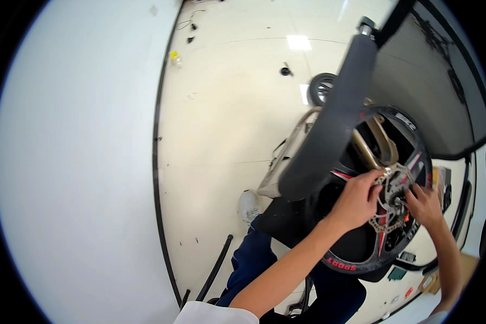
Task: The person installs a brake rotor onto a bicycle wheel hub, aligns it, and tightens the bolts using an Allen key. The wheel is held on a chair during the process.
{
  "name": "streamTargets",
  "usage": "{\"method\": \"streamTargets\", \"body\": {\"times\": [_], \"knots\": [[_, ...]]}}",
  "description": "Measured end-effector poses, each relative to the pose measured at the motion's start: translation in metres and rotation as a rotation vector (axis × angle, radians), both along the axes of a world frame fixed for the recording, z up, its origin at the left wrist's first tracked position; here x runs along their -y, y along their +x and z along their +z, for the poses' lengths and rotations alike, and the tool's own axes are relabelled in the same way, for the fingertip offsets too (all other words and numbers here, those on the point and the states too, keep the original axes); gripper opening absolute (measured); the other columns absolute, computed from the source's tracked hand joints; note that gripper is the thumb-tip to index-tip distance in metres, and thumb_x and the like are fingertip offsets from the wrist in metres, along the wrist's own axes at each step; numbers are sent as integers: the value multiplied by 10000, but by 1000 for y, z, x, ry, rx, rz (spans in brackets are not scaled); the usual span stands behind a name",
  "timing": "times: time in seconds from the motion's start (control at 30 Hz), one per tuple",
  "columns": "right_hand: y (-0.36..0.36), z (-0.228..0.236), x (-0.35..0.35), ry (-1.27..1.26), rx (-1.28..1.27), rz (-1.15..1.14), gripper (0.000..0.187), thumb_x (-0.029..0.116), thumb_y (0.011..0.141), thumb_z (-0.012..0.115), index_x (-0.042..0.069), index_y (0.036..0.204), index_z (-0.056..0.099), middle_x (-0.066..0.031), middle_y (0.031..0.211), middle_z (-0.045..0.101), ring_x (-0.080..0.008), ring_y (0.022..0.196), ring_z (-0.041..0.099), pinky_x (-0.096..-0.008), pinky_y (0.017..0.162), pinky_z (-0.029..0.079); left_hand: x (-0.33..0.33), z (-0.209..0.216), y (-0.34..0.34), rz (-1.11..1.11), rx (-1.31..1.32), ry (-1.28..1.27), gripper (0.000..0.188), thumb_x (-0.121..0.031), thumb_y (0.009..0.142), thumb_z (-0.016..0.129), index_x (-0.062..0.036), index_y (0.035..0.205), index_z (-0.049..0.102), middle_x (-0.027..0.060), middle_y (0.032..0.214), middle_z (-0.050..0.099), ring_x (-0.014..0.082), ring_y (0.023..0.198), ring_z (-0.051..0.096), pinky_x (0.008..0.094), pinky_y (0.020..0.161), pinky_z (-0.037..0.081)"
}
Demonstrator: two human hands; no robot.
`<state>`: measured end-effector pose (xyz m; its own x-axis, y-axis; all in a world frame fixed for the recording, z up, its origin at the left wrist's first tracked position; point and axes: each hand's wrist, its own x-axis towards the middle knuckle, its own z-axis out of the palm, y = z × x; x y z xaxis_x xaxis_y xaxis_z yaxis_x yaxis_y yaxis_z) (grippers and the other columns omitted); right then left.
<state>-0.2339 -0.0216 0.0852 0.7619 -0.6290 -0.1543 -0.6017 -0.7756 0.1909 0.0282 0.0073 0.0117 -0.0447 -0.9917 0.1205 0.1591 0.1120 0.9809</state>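
A black spoked wheel [406, 121] with red and white markings lies tilted on the black seat [286, 218] of a chair in front of me. A perforated metal brake disc [379, 224] sits at its hub, facing up. My left hand [357, 201] pinches the disc's left edge with thumb and fingers, close to the end of a gold-coloured fork [382, 141]. On the other side of the hub, my right hand [424, 204] has its fingers bent in by the axle [398, 201]. What its fingertips grip is hidden. An orange bit shows below them.
The chair's grey armrest [329, 119] rises left of the wheel, and its mesh back [432, 81] stands at the far right. A small wheel [322, 89] is on the floor beyond. A white wall [86, 162] runs along the left. Cardboard boxes [430, 282] lie at lower right.
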Motion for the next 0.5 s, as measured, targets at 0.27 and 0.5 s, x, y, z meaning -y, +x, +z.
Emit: {"method": "streamTargets", "body": {"times": [0.27,0.5], "knots": [[25,-16,-14,50,279,-204,141,74,797,575,-11,773,464,-189,775,461,-380,744,480,-483,643,367,-3,-9,-2,77,-76,-17,297,58,888,587,70,1184,600,277,1001,666,434,915,661,417,783,527],[-6,-41,10,-51,355,30,180,111,719,575,10,653,442,-149,644,400,-344,596,436,-452,565,334,-3,-6,-3,25,-57,6,307,78,868,566,94,1174,597,280,1094,659,456,1040,621,457,906,505]]}}
